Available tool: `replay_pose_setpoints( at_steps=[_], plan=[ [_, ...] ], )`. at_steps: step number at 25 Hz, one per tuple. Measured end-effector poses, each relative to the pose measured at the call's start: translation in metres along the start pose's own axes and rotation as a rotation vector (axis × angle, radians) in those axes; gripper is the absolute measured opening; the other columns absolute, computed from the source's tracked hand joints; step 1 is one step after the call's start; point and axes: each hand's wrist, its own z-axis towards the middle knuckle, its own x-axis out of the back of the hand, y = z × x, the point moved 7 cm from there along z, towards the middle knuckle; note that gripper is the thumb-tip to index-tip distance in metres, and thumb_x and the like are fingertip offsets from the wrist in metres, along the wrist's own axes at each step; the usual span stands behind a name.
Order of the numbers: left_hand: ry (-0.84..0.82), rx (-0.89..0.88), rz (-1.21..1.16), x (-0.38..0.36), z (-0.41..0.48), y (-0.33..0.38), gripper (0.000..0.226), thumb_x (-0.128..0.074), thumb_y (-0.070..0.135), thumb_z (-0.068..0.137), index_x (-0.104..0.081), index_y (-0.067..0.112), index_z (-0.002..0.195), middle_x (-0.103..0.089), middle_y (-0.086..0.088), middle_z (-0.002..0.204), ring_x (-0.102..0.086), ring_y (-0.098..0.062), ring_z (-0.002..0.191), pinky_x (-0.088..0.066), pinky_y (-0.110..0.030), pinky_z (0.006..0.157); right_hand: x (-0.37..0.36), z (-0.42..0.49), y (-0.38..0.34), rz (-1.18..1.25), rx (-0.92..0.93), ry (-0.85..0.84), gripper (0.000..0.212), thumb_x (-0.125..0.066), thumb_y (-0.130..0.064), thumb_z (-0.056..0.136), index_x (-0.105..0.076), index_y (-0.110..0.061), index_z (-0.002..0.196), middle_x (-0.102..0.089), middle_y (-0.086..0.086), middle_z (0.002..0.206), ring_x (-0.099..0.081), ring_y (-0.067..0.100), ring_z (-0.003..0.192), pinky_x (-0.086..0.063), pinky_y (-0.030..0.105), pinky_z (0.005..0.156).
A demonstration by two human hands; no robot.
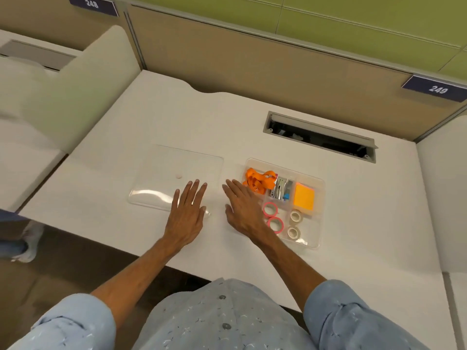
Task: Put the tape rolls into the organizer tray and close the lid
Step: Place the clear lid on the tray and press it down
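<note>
A clear organizer tray [319,188] sits on the white desk, right of centre. Two pink tape rolls [270,209] [275,224] and two beige tape rolls [295,216] [293,232] lie in its near compartments. The clear lid [166,173] lies flat on the desk to the tray's left. My left hand [188,213] rests flat with fingers spread over the lid's near right corner. My right hand [243,205] lies flat and empty between lid and tray, its outer edge against the tray's left side, partly covering it.
The tray also holds an orange lanyard [257,181], a metal stapler [279,189] and an orange sticky-note pad [304,195]. A cable slot [319,136] opens in the desk behind the tray. Partition walls [252,59] close the back and sides.
</note>
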Motion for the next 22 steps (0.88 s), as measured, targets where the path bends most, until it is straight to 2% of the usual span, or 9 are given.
replay_pose_setpoints(
  at_steps=[2,6,10,12,15,20,22],
  plan=[
    [-0.021,0.027,0.039,0.009,-0.004,-0.033,0.068,-0.049,0.027,0.109,-0.016,0.019,0.169,-0.016,-0.009,0.178,-0.012,-0.030,0.166,-0.010,-0.059,0.136,-0.019,0.012,-0.033,-0.016,0.094,-0.051,0.063,-0.055,-0.019,0.104,-0.037,-0.013,0.164,-0.028,0.007,0.176,-0.023,0.026,0.166,-0.017,0.049,0.138],
    [-0.098,0.083,0.077,0.011,-0.016,-0.079,0.071,-0.054,0.026,0.107,-0.018,0.016,0.168,-0.019,-0.012,0.177,-0.012,-0.033,0.166,-0.008,-0.059,0.136,-0.059,0.020,-0.076,-0.040,0.127,-0.160,0.062,-0.055,-0.019,0.107,-0.035,-0.017,0.165,-0.024,0.005,0.178,-0.021,0.026,0.167,-0.015,0.050,0.138],
    [-0.132,0.092,0.034,0.012,-0.022,-0.100,0.046,-0.061,0.016,0.104,-0.053,0.010,0.149,-0.046,-0.016,0.164,-0.032,-0.035,0.160,-0.022,-0.058,0.134,-0.085,0.016,-0.088,-0.076,0.075,-0.230,0.058,-0.057,-0.018,0.108,-0.036,-0.018,0.163,-0.025,0.006,0.177,-0.030,0.028,0.163,-0.025,0.051,0.136],
    [-0.151,0.085,0.021,0.010,-0.023,-0.108,0.033,-0.060,0.015,0.106,-0.061,0.009,0.138,-0.050,-0.016,0.161,-0.036,-0.035,0.158,-0.028,-0.056,0.132,-0.089,0.016,-0.089,-0.077,0.061,-0.231,0.055,-0.054,-0.015,0.109,-0.038,-0.015,0.162,-0.025,0.007,0.177,-0.031,0.028,0.162,-0.030,0.047,0.134],
    [-0.153,0.051,0.028,0.008,-0.023,-0.115,0.024,-0.056,0.017,0.109,-0.064,0.011,0.130,-0.049,-0.013,0.161,-0.040,-0.032,0.155,-0.034,-0.050,0.129,-0.092,0.016,-0.090,-0.051,0.032,-0.222,0.054,-0.051,-0.015,0.111,-0.037,-0.013,0.163,-0.026,0.007,0.177,-0.031,0.027,0.162,-0.032,0.042,0.133],
    [-0.112,-0.019,0.035,0.013,-0.018,-0.114,0.015,-0.059,0.005,0.105,-0.068,0.001,0.116,-0.060,-0.022,0.146,-0.060,-0.039,0.135,-0.051,-0.046,0.115,-0.088,0.020,-0.096,-0.032,0.002,-0.181,0.047,-0.052,-0.016,0.108,-0.048,-0.014,0.155,-0.043,0.005,0.168,-0.049,0.025,0.148,-0.045,0.037,0.122],
    [-0.107,-0.051,0.023,0.014,-0.020,-0.115,0.015,-0.058,0.000,0.104,-0.068,-0.001,0.116,-0.059,-0.024,0.148,-0.063,-0.040,0.131,-0.053,-0.047,0.113,-0.083,0.019,-0.091,-0.019,-0.005,-0.170,0.052,-0.053,-0.008,0.103,-0.049,-0.013,0.154,-0.041,0.005,0.169,-0.045,0.026,0.152,-0.040,0.037,0.126]
  ],
)
